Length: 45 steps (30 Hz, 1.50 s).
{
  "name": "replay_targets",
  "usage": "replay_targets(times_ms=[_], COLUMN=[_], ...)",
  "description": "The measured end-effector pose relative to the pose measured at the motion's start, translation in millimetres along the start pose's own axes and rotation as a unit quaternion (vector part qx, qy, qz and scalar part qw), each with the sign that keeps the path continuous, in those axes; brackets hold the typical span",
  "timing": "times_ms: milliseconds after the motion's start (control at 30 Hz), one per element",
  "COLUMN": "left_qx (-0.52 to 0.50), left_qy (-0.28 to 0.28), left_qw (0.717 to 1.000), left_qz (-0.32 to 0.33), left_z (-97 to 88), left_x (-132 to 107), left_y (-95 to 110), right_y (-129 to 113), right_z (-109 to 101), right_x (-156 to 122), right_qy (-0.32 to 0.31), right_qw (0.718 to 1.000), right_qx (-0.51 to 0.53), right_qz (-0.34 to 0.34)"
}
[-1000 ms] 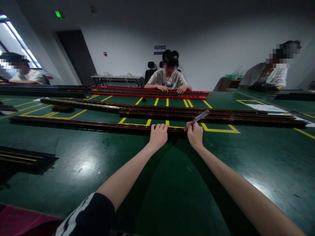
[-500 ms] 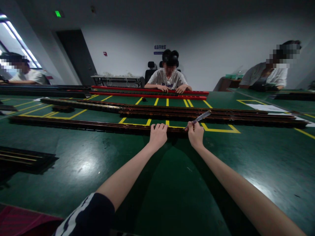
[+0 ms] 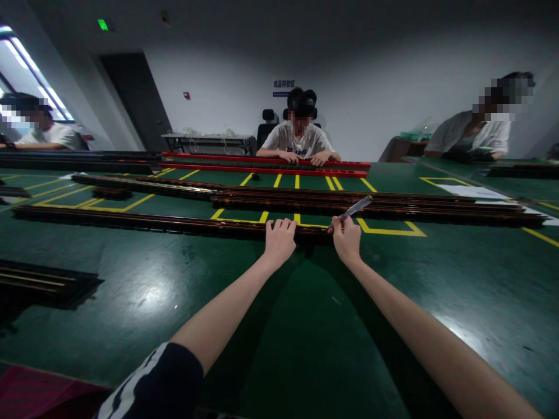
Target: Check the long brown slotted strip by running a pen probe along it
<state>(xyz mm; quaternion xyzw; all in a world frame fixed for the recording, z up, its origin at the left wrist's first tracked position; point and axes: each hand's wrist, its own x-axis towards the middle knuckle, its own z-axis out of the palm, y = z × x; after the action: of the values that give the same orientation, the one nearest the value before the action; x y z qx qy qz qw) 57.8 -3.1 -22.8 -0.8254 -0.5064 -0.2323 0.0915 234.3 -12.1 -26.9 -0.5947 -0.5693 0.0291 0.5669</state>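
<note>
A long dark strip [image 3: 144,220] with a brownish sheen lies across the green table in front of me. My left hand [image 3: 280,238] is closed over it near its right end, fingers curled over the far edge. My right hand [image 3: 347,237] pinches a slim tool with a clear handle [image 3: 360,205]; its exact kind does not show. The handle slants up to the right, and the tool's thin lower end points down-left at the strip's right end. Whether the tip touches the strip I cannot tell.
Beyond the strip lies a bundle of similar long strips [image 3: 371,205] over yellow tape lines [image 3: 393,231]. Shorter dark strips [image 3: 43,279] lie at left. Across the table [image 3: 174,291], a person [image 3: 301,139] handles red bars [image 3: 262,167]. Other people sit left and right.
The strip and both my hands have shifted very slightly to the left. The clear-handled tool has moved a little left with my right hand.
</note>
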Motion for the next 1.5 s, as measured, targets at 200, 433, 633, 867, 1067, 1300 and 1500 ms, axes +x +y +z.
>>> replay_targets(times_ms=[200, 433, 633, 867, 1067, 1300, 1500], left_qx=[-0.026, -0.062, -0.057, -0.019, -0.016, -0.023, -0.013], left_qy=[0.001, -0.01, -0.026, -0.015, -0.012, -0.014, -0.01], left_qw=[1.0, 0.998, 0.998, 0.999, 0.999, 0.999, 0.999], left_qz=[0.0, 0.014, 0.028, 0.036, 0.031, 0.029, 0.031], left_z=[1.8, -1.3, -2.1, 3.3, 4.5, 2.8, 2.6], left_x=[1.3, 1.9, 1.7, 2.7, 3.4, 2.4, 2.0], left_y=[-3.0, -2.3, -2.5, -2.9, -2.8, -0.5, 0.7], right_y=[3.0, 4.3, -1.2, 2.0, 6.2, 4.7, 3.2], right_z=[-0.7, -0.2, -1.0, -1.3, -0.2, 0.1, -0.5], right_x=[-0.1, 0.4, -0.6, 0.9, 1.9, 1.6, 1.2], right_qy=[-0.009, -0.011, -0.004, -0.009, -0.017, -0.017, -0.01], right_qw=[1.0, 1.0, 1.0, 1.0, 1.0, 0.999, 0.999], right_qx=[-0.002, 0.003, 0.014, 0.015, 0.013, 0.033, 0.028], right_qz=[0.003, 0.006, 0.009, 0.012, 0.023, 0.028, 0.025])
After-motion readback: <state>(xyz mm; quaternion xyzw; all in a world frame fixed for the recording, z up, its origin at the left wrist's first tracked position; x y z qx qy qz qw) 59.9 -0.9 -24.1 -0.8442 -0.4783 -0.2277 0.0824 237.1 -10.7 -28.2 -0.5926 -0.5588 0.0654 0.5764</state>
